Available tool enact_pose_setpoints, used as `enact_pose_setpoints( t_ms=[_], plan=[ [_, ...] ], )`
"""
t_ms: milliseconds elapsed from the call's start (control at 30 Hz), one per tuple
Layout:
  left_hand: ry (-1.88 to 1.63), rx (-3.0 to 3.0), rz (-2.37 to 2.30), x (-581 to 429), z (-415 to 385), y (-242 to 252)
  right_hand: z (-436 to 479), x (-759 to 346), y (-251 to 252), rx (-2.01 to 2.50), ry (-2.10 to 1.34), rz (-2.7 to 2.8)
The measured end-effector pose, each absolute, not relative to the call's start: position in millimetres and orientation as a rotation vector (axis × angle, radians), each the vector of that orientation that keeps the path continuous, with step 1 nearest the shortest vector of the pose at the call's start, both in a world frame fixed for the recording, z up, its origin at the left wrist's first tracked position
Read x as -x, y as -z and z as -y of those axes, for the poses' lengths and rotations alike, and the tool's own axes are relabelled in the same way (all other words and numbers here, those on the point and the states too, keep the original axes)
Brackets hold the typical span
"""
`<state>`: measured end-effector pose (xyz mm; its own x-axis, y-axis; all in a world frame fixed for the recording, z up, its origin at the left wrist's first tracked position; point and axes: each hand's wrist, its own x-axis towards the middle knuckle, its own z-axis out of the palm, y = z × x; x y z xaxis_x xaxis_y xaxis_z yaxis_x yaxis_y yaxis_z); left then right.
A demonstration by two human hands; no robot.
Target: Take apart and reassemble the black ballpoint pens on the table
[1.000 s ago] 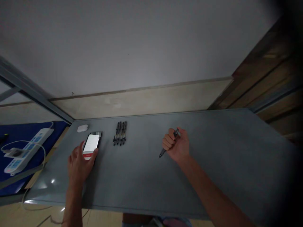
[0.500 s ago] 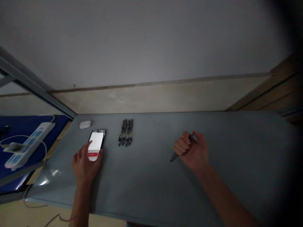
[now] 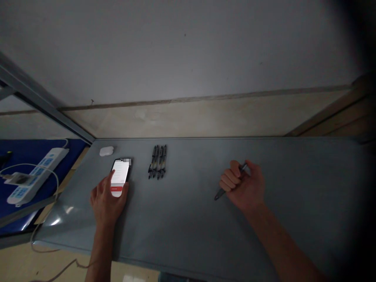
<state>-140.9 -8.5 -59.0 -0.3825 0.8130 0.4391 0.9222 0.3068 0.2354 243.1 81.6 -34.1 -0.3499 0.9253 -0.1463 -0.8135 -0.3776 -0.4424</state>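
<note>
My left hand [image 3: 107,201] lies over the lower part of a smartphone [image 3: 120,176] with a lit white screen and a red bar. Its thumb is along the phone's right edge, and the index finger reaches the screen's left side. The other fingers curl to the left. On the right, my right hand [image 3: 242,184] is closed around a dark pen [image 3: 219,194], whose one end points down and left. The pen's upper end shows near the thumb; its middle is hidden by the fingers. Several similar dark pens [image 3: 158,162] lie side by side between my hands.
All this is on a grey tabletop [image 3: 182,219] against a wall [image 3: 182,117]. A white earbud case [image 3: 106,151] sits behind the phone. Left of a metal post [image 3: 73,127], a white power strip [image 3: 38,176] with a plugged-in charger and cable lies on a blue surface.
The view has shifted slightly. Both hands keep nearly the same pose, the left on the phone and the right around the pen. The row of pens is unchanged.
</note>
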Motion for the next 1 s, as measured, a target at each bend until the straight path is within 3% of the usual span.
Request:
enact_pose_setpoints(
  t_ms=[1000],
  plan=[
    [0.803,1.509,2.202,133,13,57,-86,-241,33,0.592,-1.874,0.489]
  ],
)
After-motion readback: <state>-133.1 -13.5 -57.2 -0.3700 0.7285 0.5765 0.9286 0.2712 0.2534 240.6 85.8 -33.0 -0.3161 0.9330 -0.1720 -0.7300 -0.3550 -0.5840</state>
